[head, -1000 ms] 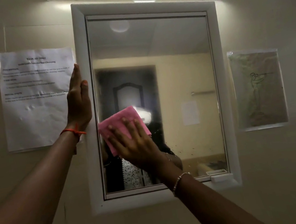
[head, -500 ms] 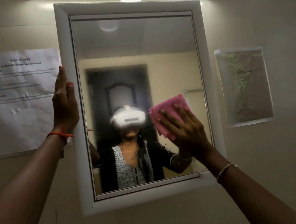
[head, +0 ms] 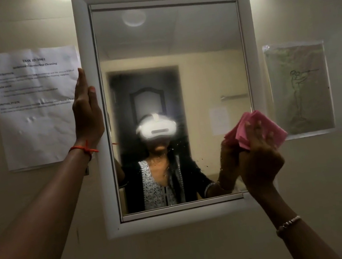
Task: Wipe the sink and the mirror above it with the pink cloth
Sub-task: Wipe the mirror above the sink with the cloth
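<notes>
Pink cloth [head: 254, 131] sits bunched under my right hand [head: 259, 160], pressed against the right edge of the mirror [head: 177, 61], where the glass meets the white frame [head: 86, 42]. My fingers are spread over the cloth and curled into its folds, gripping it flat to the surface. Half a second ago that hand and the cloth were further in on the glass, left of where they are now; a second ago they were near the middle-left of the mirror, close to my other hand. So the cloth has swept rightward across the lower half, and part of it now overhangs the frame.

My left hand [head: 86, 113] stays flat and open, fingers together and pointing up, braced against the left side of the frame as in both earlier frames. Just left of it hangs a printed paper sheet [head: 37, 105] on the wall. Right of my right hand is a drawing in a plastic sleeve [head: 299, 88]. Between my two hands, small dark specks [head: 203, 162] show on the glass near the cloth.
</notes>
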A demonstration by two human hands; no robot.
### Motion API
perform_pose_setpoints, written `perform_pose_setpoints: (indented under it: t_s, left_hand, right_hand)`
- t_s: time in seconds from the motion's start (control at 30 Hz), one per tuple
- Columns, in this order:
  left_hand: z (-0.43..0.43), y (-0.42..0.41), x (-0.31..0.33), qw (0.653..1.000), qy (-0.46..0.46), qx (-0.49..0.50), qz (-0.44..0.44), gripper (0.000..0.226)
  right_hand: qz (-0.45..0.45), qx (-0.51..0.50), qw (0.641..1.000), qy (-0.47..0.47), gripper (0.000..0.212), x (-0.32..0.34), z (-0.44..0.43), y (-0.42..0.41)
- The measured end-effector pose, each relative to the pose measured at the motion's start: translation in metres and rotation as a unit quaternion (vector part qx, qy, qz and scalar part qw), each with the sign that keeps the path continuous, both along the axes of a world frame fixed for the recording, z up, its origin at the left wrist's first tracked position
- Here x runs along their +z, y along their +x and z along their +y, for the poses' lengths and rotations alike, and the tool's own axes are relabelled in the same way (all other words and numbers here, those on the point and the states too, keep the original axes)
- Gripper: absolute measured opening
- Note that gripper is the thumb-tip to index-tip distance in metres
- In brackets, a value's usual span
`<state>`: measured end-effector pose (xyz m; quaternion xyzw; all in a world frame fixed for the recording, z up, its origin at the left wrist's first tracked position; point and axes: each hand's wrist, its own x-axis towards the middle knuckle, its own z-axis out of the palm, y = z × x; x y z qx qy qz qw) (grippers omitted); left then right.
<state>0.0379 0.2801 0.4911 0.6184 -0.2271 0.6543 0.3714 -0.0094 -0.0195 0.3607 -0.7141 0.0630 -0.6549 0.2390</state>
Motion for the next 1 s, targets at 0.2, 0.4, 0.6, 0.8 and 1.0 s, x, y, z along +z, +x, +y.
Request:
perform_pose_setpoints:
  t_s: [0.2,0.4,0.6,0.8,1.0]
  left_hand:
    - [0.000,-0.001,0.000,1.000,-0.003,-0.003,-0.007,0.046]
    - [0.000,0.001,0.001,1.000,-0.001,-0.007,-0.011,0.046]
    - [0.000,0.001,0.000,1.000,-0.001,-0.012,-0.008,0.047]
    - [0.001,0.001,0.001,1.000,0.000,-0.006,-0.012,0.046]
    - [0.000,0.001,0.001,1.000,0.002,0.000,-0.014,0.045]
  right_hand:
    - [0.044,-0.022,0.997,0.065,0.053,0.007,0.058,-0.003]
    - [0.054,-0.006,0.998,0.044,0.060,0.004,0.093,0.003]
    - [0.117,0.036,0.992,-0.032,0.059,0.001,0.143,0.002]
    - [0.103,0.041,0.978,-0.179,0.048,0.007,0.196,-0.017]
    - [0.096,-0.029,0.930,-0.353,0.046,-0.011,0.210,-0.012]
